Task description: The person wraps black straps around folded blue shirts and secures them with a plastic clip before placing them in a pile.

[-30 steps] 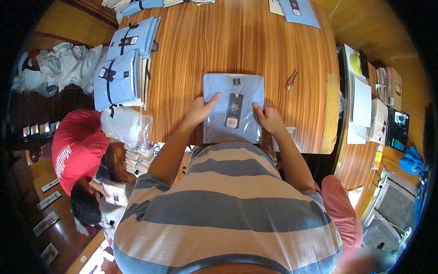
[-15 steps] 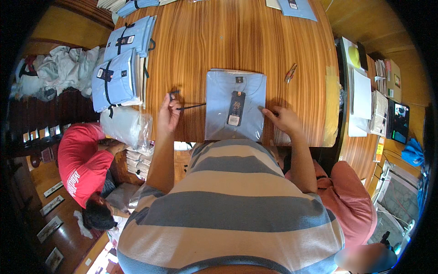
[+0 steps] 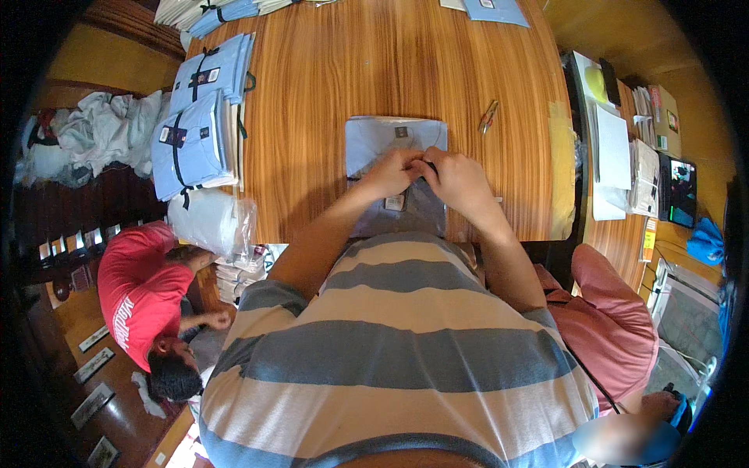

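Note:
A folded blue shirt (image 3: 367, 136) in clear plastic lies on the table in front of me, with a dark hang tag (image 3: 395, 201) partly covered by my hands. My left hand (image 3: 388, 173) and my right hand (image 3: 459, 181) meet above the middle of the shirt, fingers pinched together. Between the fingertips shows a short bit of black ribbon (image 3: 428, 166); the rest of it is hidden under my hands.
Bundled blue shirts (image 3: 189, 144) tied with black ribbon are stacked at the table's left edge, beside clear plastic bags (image 3: 207, 222). Small snips (image 3: 489, 117) lie to the right. More shirts (image 3: 495, 9) lie at the far edge. Co-workers sit at left and right.
My left hand has come in from the left with the ribbon to the shirt's middle. My right hand has moved from the shirt's right edge to meet it.

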